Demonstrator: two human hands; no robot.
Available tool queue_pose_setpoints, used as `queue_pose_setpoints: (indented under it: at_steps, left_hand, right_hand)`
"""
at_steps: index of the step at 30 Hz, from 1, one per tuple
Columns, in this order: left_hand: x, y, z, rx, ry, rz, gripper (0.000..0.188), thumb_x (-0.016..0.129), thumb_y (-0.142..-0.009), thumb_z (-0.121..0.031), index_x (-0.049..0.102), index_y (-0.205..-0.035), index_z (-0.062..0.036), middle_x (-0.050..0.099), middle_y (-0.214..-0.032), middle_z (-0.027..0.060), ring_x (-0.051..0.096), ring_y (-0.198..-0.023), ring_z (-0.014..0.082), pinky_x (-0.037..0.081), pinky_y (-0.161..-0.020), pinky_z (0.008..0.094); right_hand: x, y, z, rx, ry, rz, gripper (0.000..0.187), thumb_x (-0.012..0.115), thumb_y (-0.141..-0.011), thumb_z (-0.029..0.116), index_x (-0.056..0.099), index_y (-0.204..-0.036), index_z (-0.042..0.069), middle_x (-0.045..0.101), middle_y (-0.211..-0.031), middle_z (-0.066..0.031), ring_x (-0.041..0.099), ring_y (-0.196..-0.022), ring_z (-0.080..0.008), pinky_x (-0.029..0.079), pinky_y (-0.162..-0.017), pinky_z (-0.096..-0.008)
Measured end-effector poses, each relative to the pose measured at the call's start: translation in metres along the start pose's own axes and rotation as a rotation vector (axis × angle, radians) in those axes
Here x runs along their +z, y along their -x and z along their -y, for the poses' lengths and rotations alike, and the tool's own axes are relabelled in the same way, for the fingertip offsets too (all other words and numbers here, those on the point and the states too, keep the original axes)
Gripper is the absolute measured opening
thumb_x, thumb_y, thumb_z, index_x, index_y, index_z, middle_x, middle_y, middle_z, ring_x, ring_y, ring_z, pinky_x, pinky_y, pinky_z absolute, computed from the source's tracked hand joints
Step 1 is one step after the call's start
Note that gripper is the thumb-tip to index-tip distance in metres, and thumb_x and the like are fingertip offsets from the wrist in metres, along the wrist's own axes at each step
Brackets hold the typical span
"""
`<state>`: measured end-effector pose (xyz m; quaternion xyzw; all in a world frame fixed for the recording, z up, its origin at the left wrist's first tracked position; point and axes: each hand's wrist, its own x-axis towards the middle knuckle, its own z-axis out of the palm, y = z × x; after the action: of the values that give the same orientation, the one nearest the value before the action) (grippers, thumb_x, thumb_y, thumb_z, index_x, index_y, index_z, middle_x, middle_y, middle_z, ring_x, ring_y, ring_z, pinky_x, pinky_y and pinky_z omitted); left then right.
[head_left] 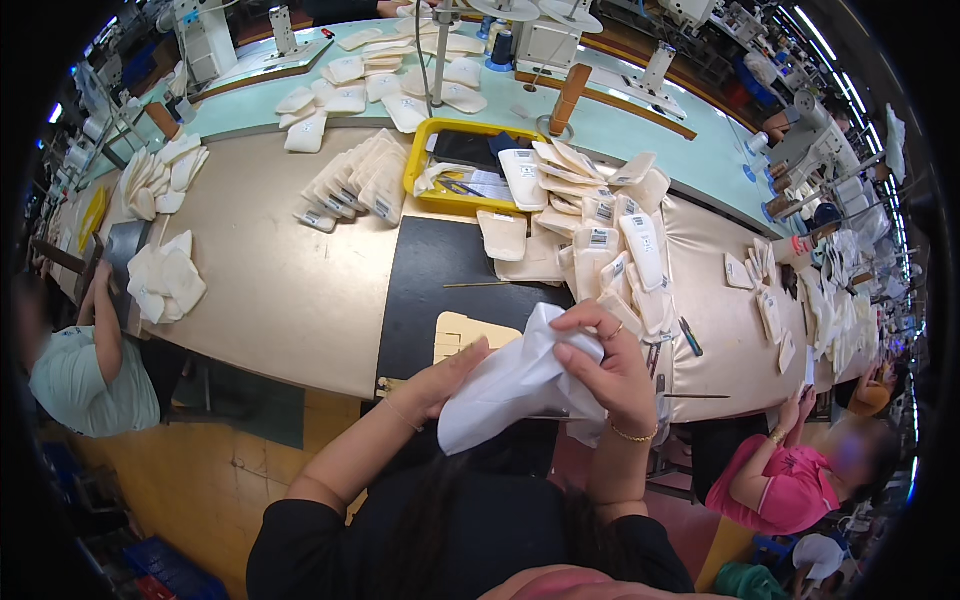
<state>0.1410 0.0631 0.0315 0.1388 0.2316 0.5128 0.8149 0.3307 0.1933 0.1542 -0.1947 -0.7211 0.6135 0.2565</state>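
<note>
In front of me, above the table's near edge, I hold a thin white crumpled sheet [512, 385]; whether it is cloth or plastic I cannot tell. My right hand [610, 365] pinches its upper right part between thumb and fingers. On its left side my left hand [445, 380] grips it, with the fingers partly hidden behind the material. Beneath, a dark work mat [435, 270] bears a cream flat template with cutouts [470, 335]. Beyond my right hand lies a heap of cream padded pieces [595, 240], several with printed labels.
A yellow tray [412, 185] holds a dark flat device and scissors. More cream pieces lie in rows [355, 180] and on the pale green sewing bench [260, 105]. Right of the mat are a small cutter-like tool [691, 337] and a thin rod [697, 396]. People work at both sides.
</note>
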Motion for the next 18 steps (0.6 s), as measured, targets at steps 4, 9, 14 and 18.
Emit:
queue_pose_setpoints:
  at_steps: [4, 9, 14, 18]
  left_hand:
    - [0.008, -0.010, -0.002, -0.146, 0.376, 0.116, 0.074, 0.060, -0.099, -0.054, 0.047, -0.147, 0.0004, 0.060, -0.139, 0.0147, 0.064, -0.118, 0.0227, 0.051, -0.102, 0.0352]
    - [0.030, -0.015, -0.024, 0.170, 0.027, -0.153, 0.050, 0.074, -0.094, -0.026, 0.059, -0.136, -0.0011, 0.069, -0.123, 0.0096, 0.068, -0.107, 0.0194, 0.054, -0.097, 0.0362]
    - [0.046, -0.006, -0.063, 0.540, -0.279, -0.331, 0.035, 0.071, -0.098, -0.019, 0.066, -0.126, 0.0005, 0.072, -0.116, 0.0073, 0.068, -0.102, 0.0143, 0.054, -0.091, 0.0308]
    - [0.063, 0.006, -0.082, 0.767, -0.408, -0.341, 0.029, 0.067, -0.100, -0.018, 0.068, -0.120, 0.0035, 0.073, -0.113, 0.0095, 0.068, -0.103, 0.0151, 0.052, -0.095, 0.0293]
  right_hand:
    - [0.000, 0.001, -0.003, 0.046, -0.078, -0.139, 0.027, 0.067, -0.097, 0.006, 0.064, -0.124, 0.003, 0.063, -0.115, -0.0038, 0.056, -0.107, -0.0096, 0.044, -0.093, -0.0239]
    - [-0.006, -0.007, -0.009, -0.051, 0.054, -0.365, 0.045, 0.068, -0.097, 0.007, 0.053, -0.139, 0.002, 0.061, -0.129, -0.0119, 0.058, -0.115, -0.0159, 0.046, -0.100, -0.0292]
    - [-0.023, -0.008, -0.008, -0.143, 0.174, -0.431, 0.071, 0.075, -0.092, 0.011, 0.036, -0.151, 0.004, 0.044, -0.150, -0.0167, 0.049, -0.133, -0.0226, 0.045, -0.108, -0.0353]
    - [-0.025, -0.001, -0.010, -0.119, -0.032, -0.321, 0.097, 0.083, -0.083, 0.008, 0.022, -0.158, 0.008, 0.031, -0.160, -0.0174, 0.047, -0.137, -0.0262, 0.048, -0.109, -0.0387]
